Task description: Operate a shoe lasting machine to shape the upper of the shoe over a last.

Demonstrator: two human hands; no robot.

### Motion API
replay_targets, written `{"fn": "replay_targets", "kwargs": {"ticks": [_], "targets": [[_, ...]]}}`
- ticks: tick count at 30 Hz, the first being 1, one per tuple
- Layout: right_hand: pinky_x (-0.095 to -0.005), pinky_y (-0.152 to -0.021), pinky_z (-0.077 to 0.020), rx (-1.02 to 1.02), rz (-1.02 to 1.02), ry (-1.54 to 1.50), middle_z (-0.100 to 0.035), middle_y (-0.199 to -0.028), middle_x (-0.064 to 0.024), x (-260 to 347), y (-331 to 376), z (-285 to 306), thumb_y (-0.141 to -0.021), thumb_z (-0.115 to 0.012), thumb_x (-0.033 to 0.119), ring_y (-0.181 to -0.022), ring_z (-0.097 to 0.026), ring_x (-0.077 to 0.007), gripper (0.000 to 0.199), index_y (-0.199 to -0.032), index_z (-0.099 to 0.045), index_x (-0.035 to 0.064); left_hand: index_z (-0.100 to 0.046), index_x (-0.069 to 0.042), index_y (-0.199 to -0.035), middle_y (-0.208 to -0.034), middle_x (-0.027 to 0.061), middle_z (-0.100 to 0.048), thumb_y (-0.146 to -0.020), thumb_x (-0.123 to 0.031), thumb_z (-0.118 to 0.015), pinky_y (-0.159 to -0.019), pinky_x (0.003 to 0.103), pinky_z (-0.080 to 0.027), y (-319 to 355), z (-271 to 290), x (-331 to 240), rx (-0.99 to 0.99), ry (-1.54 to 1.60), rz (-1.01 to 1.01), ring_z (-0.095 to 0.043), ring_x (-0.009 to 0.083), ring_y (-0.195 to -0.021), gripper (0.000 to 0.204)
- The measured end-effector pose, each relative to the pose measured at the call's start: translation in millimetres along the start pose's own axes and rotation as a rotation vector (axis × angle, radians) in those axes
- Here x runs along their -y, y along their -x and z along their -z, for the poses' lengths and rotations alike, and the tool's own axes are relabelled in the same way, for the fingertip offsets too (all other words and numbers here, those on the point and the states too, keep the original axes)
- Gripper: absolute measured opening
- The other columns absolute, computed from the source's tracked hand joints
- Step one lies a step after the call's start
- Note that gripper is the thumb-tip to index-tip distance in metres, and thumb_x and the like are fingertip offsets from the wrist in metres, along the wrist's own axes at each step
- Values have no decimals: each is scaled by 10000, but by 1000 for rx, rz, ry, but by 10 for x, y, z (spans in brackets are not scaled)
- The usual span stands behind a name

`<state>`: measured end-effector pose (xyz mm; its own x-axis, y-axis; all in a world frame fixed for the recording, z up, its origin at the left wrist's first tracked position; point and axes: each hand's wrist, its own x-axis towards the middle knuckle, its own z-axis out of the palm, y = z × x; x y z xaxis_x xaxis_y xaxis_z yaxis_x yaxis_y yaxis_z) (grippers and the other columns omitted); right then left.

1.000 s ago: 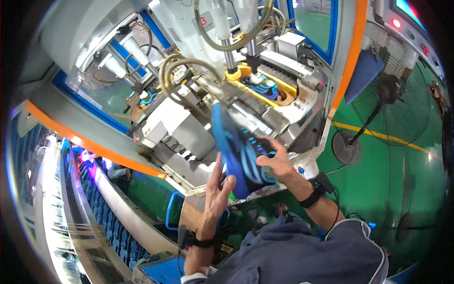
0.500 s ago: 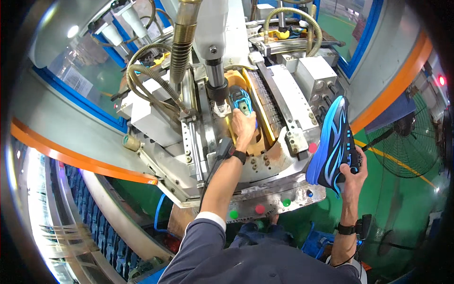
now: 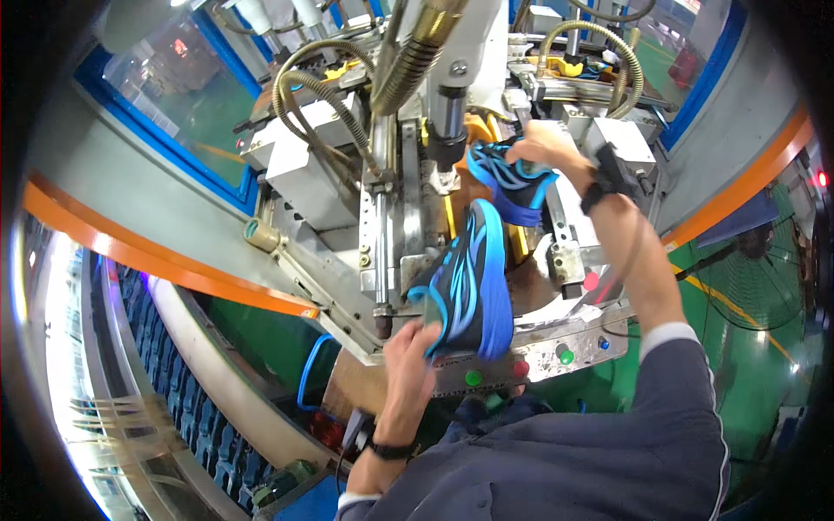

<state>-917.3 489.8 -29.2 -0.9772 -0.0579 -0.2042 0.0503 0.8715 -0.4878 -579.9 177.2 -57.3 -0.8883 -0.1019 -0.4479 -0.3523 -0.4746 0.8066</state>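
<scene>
My left hand (image 3: 408, 360) is closed on the heel and collar end of a black and blue sneaker (image 3: 491, 291). This sneaker hangs in front of the press bed, toe pointing up and away from me. Farther in, above the right part of the press bed, a second black and blue sneaker (image 3: 521, 195) is tilted. My right hand (image 3: 547, 148), a little blurred, grips its upper near the opening. Just left of that sneaker stands the vertical metal ram (image 3: 449, 126) of the press. Part of the orange-yellow pad (image 3: 477, 130) shows behind the second sneaker.
White machine blocks (image 3: 304, 178) and ribbed hoses (image 3: 304, 61) flank the ram. Along the front panel (image 3: 560, 334) are green and red buttons. An orange curved guard edge (image 3: 165, 269) runs across the left side. At the right stands a black fan (image 3: 751, 278).
My left hand has left the sneaker in the press and now grips a sneaker nearer me. My right hand has swung from the far right to above the press bed. The view has shifted.
</scene>
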Motion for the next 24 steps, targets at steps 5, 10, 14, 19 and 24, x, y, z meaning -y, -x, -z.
{"fn": "replay_targets", "kwargs": {"ticks": [5, 10, 14, 19, 24], "targets": [[-520, -826, -572, -384, 162, 56, -699, -968, -342, 317, -260, -1499, -782, -698, 223, -937, -705, -479, 461, -1100, -571, -84, -662, 87, -1155, -1041, 89, -709, -795, -52, -741, -890, 272, -491, 1426, 612, -262, -243, -93, -195, -655, 142, -955, 394], [-563, -680, -539, -623, 42, 205, -647, -886, -271, 429, -197, -1854, -785, -701, 147, -749, -669, -435, 657, -1376, -486, -43, -683, 62, -1085, -1013, 71, -711, -784, -36, -758, -830, 257, -486, 2316, 786, 196, -700, -84, -371, -644, 104, -892, 325], [-475, -981, -482, -737, 743, -175, -635, -1244, -221, 532, 1044, -1747, -781, -733, 54, -1146, -607, -402, 507, -1267, -602, -6, -670, 81, -1126, -1047, 82, -708, -851, -33, -744, -862, 274, -501, 2730, 730, 835, -954, 158, -313, -664, 144, -917, 307], [-444, -858, -531, 95, 1002, -292, -686, -1093, -171, 296, 2927, -2828, -853, -681, 38, -1015, -656, -370, 248, -1101, -662, 41, -662, 42, -1116, -1047, 94, -708, -928, -158, -683, -766, 382, -595, 3021, 634, 1464, -1128, 347, -186, -686, 189, -944, 276], [-465, -912, -513, 282, 978, 0, -642, -1163, -180, 78, 2939, -3843, -896, -602, 52, -1068, -621, -394, 260, -1150, -657, 62, -703, 4, -1074, -1019, 94, -685, -902, -125, -708, -718, 392, -569, 3459, 510, 1972, -1288, 236, -24, -658, 195, -937, 215]]}}
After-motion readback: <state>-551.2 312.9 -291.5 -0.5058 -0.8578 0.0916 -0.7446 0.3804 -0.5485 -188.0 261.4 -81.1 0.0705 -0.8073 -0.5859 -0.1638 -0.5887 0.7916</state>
